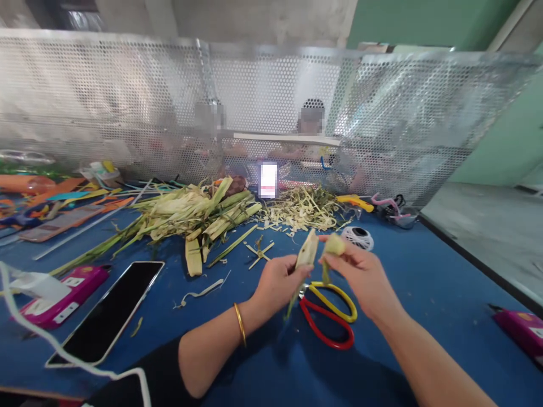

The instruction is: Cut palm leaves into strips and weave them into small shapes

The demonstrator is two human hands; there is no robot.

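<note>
Left hand pinches a husk, seemingly to steady it; right hand grips a curled strip beside it

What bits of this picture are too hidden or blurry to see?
In the head view:
Left leaf: partly covered by the left hand.
Scissors: blades mostly hidden by that hand.
Right purple thing: cut off by the right edge.
Bright patch: blurred into blocks.
People: mostly hidden by the mesh.

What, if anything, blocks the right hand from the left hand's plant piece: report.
Nothing visible stands between the right hand and the plant piece in the left hand; the scissors lie on the table below.
</note>
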